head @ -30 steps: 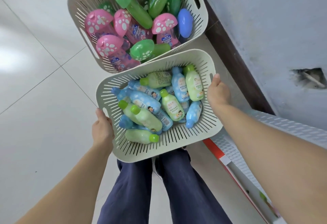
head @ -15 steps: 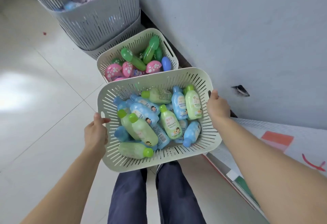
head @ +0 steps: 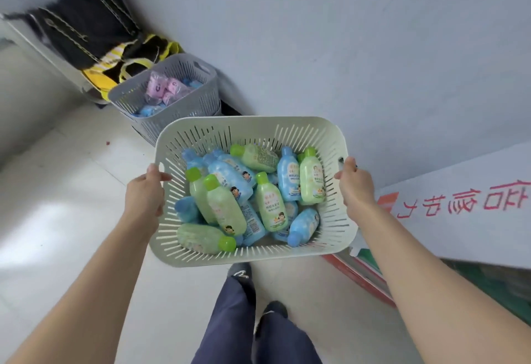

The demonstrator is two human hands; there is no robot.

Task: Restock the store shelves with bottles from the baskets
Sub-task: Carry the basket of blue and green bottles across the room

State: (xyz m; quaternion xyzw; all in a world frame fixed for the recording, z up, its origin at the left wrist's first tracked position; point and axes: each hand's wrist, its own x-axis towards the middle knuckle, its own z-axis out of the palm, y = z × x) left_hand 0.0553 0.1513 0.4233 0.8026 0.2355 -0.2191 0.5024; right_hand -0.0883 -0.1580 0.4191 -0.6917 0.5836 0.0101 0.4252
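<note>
Left hand (head: 143,195) and right hand (head: 355,188) each gripped a side rim of the cream slotted basket (head: 330,248), held above the floor; green and blue bottles (head: 270,205) lay heaped inside.

Views: a single one, worn on the person's head.
Facing: forward and steeply down, taking in the floor (head: 57,191) and the foot of the grey wall (head: 344,47).
Nearness: close; the cream basket (head: 250,126), held out in front, fills the middle of the frame.
Lens: wide-angle, straight lines bowing toward the edges.
Sharpness: upper left corner smeared, perhaps from head motion.
</note>
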